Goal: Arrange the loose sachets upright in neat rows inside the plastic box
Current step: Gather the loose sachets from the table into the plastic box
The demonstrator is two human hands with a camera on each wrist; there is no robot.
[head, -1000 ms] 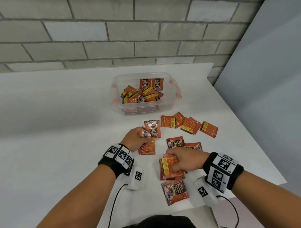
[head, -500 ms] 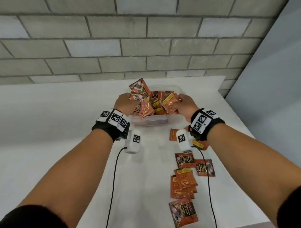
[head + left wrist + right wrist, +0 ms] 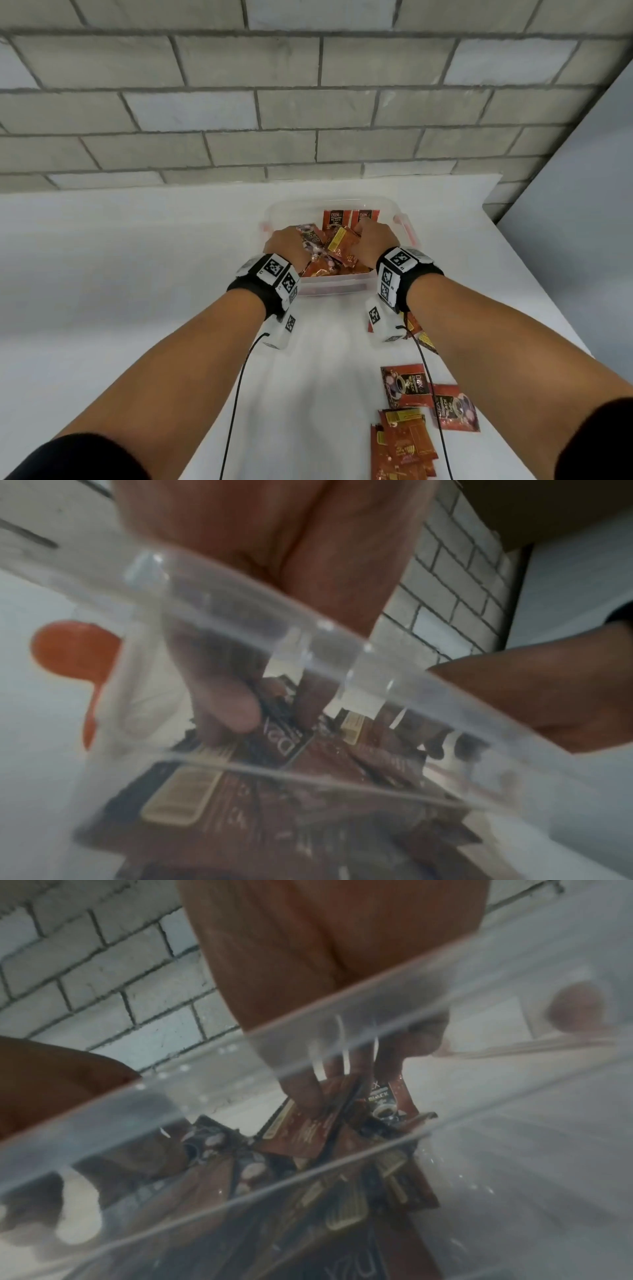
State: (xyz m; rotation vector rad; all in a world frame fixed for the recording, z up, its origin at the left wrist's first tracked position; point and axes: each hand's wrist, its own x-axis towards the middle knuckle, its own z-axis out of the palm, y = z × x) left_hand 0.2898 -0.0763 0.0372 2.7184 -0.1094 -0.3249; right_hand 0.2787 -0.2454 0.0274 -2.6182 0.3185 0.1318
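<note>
Both hands are down inside the clear plastic box (image 3: 337, 287) with orange side clips on the white table (image 3: 137, 274): the left hand (image 3: 286, 247) pinches a few glossy foil sachets (image 3: 317, 251) and the right hand (image 3: 371, 244) grips a crinkled orange sachet bunch (image 3: 340, 245) with a yellow label patch. Two flat rectangular sachets (image 3: 352, 219) stand upright at the far wall, "D2X" and "BLACK" readable. Loose sachets (image 3: 406, 385) lie flat on the table near the right forearm, "D2X" printed in white; smaller text is too blurred.

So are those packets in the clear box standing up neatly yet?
Mostly not: two sachets stand upright at the back wall of the box, the rest lie jumbled.
</note>
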